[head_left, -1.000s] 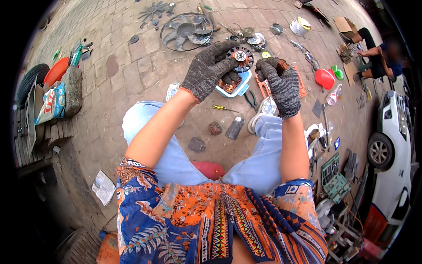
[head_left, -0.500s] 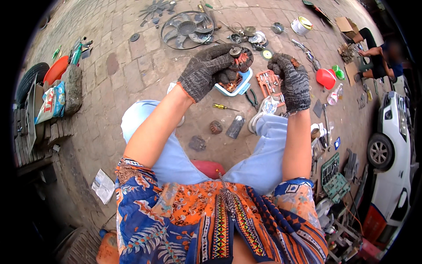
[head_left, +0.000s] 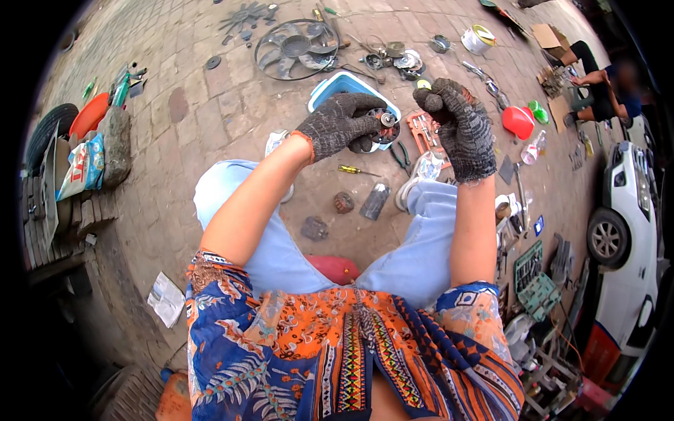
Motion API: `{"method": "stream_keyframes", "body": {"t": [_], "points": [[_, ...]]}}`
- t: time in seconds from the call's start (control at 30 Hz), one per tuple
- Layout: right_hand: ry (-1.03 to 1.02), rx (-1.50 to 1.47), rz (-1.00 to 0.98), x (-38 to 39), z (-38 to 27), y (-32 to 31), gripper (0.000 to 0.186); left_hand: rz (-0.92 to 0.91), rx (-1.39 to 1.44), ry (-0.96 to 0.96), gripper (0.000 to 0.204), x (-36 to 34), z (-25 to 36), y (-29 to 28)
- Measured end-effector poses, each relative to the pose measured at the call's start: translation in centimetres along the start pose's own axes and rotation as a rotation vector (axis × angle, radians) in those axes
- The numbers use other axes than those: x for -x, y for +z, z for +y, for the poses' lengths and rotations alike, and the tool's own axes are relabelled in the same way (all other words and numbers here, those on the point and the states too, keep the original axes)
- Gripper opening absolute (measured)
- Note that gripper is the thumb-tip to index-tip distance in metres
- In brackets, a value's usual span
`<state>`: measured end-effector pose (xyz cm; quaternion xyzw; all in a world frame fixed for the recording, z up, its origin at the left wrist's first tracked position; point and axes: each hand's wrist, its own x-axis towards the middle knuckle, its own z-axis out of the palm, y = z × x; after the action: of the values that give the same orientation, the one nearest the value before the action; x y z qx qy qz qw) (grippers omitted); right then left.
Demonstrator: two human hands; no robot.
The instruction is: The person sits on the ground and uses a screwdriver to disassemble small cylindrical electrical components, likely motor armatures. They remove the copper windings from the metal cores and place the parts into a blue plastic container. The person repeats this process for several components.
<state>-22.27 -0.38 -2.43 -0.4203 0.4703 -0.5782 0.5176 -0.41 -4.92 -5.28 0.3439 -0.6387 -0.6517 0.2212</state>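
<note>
My left hand [head_left: 340,128], in a dark grey knitted glove, grips a round motor core [head_left: 387,133] with reddish copper-coloured windings and a metal shaft end at its middle. The core is over the near right side of a blue and white plastic basin [head_left: 324,87], which my left hand partly covers. My right hand [head_left: 465,130], gloved alike, is raised to the right of the core and apart from it. Its fingers are curled together; what they hold, if anything, is hidden. Below the hands lie a yellow screwdriver [head_left: 358,170] and dark-handled pliers [head_left: 401,156].
An orange tool case [head_left: 425,133] lies between the hands. Farther off are a fan [head_left: 295,46], metal motor parts [head_left: 395,50], a white bucket [head_left: 478,40] and a red bowl [head_left: 518,123]. A wound core [head_left: 343,203] lies between my legs. Another person [head_left: 597,88] sits far right, near a white car [head_left: 628,231].
My left hand has come down toward me with the motor core, uncovering the basin's far side. My right hand has shifted slightly left, its fingers still curled.
</note>
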Motion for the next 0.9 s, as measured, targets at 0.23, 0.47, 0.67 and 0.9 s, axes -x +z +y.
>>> {"method": "stream_keyframes", "body": {"t": [0.23,0.47,0.67,0.9], "points": [[-0.091,0.361,-0.218,2.0,-1.9,2.1,0.023,0.287,0.442,-0.16,0.032,-1.1,-1.5,-1.1],[0.036,0.441,-0.206,1.6,-1.7,0.9,0.027,0.474,0.361,-0.163,0.025,-2.8,-5.3,-3.1],[0.132,0.216,-0.14,1.1,-1.3,-1.2,0.026,0.579,0.094,-0.392,0.026,-3.3,-15.2,-7.4],[-0.247,0.629,-0.356,0.4,0.6,-1.1,0.024,0.533,-0.441,-0.681,0.02,-1.8,-30.4,-12.3]]}}
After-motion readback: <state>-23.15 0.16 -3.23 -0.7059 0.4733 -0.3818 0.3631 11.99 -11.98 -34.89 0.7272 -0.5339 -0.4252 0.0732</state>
